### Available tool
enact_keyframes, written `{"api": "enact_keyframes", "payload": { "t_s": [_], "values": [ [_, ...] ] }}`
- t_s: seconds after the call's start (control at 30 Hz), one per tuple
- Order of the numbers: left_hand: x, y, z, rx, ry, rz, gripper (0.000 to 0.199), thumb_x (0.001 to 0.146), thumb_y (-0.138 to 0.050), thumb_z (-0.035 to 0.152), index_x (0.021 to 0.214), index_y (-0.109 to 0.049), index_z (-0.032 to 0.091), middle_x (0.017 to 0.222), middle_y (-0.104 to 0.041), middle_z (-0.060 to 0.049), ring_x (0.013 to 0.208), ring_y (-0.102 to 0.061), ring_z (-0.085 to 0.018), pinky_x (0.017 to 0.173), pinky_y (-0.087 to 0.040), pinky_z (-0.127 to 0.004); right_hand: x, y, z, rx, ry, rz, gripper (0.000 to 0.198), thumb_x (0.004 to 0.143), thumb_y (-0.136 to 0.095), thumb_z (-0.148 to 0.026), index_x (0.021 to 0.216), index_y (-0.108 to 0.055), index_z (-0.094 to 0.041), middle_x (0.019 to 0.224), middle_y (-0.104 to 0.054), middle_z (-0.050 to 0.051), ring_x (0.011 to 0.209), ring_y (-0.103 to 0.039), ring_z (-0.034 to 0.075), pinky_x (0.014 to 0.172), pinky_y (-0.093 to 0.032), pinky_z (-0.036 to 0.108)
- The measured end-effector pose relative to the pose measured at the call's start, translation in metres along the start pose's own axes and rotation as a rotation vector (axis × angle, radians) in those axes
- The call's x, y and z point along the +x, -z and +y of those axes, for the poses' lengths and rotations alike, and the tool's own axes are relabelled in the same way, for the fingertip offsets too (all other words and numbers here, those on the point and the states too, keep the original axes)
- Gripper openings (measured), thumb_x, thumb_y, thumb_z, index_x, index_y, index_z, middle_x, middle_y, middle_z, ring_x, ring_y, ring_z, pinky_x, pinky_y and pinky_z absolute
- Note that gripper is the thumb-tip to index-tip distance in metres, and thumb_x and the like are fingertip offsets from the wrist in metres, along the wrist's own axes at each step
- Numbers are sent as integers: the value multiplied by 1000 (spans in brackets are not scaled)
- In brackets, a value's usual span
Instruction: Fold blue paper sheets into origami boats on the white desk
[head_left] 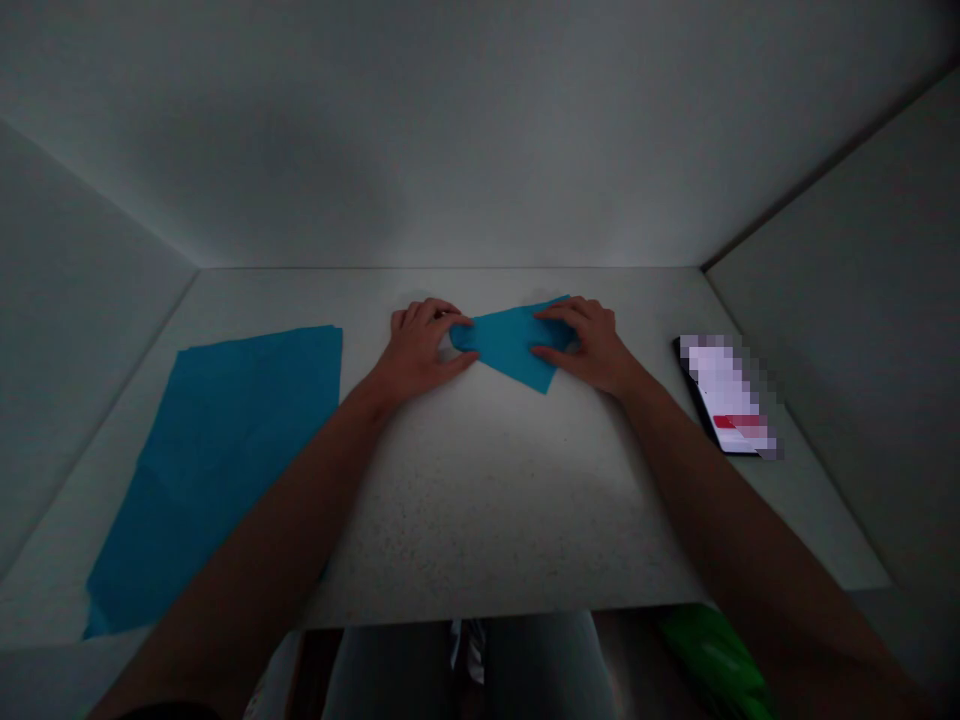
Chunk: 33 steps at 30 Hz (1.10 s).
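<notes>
A small folded piece of blue paper point(512, 343) lies flat on the white speckled table point(480, 500), near its far middle. My left hand point(420, 345) pinches the paper's left tip between thumb and fingers. My right hand point(589, 345) presses down on the paper's right end with its fingers spread over it. Both forearms reach in from the near edge.
A large blue sheet point(225, 460) lies on the left part of the table, reaching its near edge. A phone point(727, 395) with a lit screen rests at the right. White walls enclose the table on three sides. Something green point(712, 660) shows below the near edge.
</notes>
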<state>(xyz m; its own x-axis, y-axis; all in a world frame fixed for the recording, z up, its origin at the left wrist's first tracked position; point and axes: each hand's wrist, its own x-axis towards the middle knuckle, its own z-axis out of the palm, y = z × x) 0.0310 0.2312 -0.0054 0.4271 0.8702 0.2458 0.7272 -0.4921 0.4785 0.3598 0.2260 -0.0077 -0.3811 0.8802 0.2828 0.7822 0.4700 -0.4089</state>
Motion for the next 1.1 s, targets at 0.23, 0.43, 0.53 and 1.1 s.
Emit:
{"api": "enact_keyframes", "payload": {
  "t_s": [0.23,0.43,0.53,1.1],
  "values": [
    [-1,-2,5,90,86,31,61,92,-76,57,143,-65,26,146,-60,-16,138,-50,-41,119,-34,-61,-2,1,-6,-24,3,-38,99,82,-72,-91,158,-58,-30,151,-59,19,136,-53,47,112,-38,65],
    [-3,0,7,98,99,30,68,87,-81,59,143,-63,24,150,-57,-16,139,-49,-42,119,-33,-59,-1,1,-15,-20,40,-111,111,76,-75,-94,164,-54,-29,154,-58,19,138,-51,48,115,-35,64],
    [-2,-2,3,78,80,37,65,84,-84,60,135,-66,24,147,-59,-16,137,-49,-42,118,-35,-59,-1,1,-15,-26,41,-133,113,74,-77,-94,164,-54,-30,152,-60,18,137,-51,48,115,-35,64],
    [6,-6,-19,-672,140,135,34,97,-77,49,115,-65,23,98,-78,-6,89,-77,-22,79,-64,-34,2,-12,12,289,-148,159,119,80,-83,-81,174,-30,-32,141,-59,17,123,-61,40,103,-53,58]
  ]
}}
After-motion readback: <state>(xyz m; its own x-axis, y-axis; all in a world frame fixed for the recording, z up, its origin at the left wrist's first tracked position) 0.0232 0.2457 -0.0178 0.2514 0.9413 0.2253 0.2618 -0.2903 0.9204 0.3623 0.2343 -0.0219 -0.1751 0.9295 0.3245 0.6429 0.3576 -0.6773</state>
